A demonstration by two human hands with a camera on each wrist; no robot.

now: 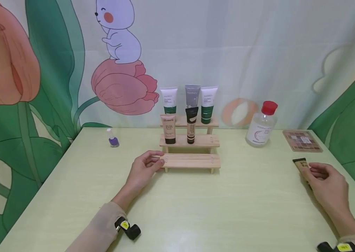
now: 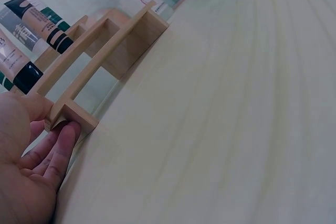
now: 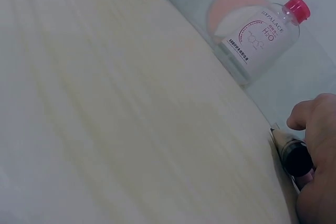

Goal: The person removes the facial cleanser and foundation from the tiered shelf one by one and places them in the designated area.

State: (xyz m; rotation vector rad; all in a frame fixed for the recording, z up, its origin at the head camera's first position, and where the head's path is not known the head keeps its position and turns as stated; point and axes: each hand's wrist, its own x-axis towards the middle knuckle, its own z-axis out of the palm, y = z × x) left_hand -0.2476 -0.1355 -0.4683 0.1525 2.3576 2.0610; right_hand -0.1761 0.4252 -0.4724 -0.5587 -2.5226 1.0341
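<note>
A three-tier wooden display stand [image 1: 192,161] stands at the back middle of the table. My left hand [image 1: 143,169] pinches the left end of its lowest shelf between thumb and fingers, as the left wrist view also shows. On the middle shelf are a beige BB cream tube [image 1: 168,126] and a slim black-and-tan tube [image 1: 191,126]. The top shelf bears two white-and-green tubes, one [image 1: 207,101] at the right, and a grey tube [image 1: 192,95] between them. Far right, my right hand [image 1: 331,183] holds a small gold-and-black cosmetic tube [image 1: 301,166] low at the tabletop.
A clear bottle with a red cap [image 1: 262,124] stands right of the stand. Behind the right hand lies a flat makeup palette [image 1: 302,141]. A small purple nail polish bottle [image 1: 113,138] stands at the left. A printed curtain [image 1: 228,52] hangs behind the table [image 1: 215,210].
</note>
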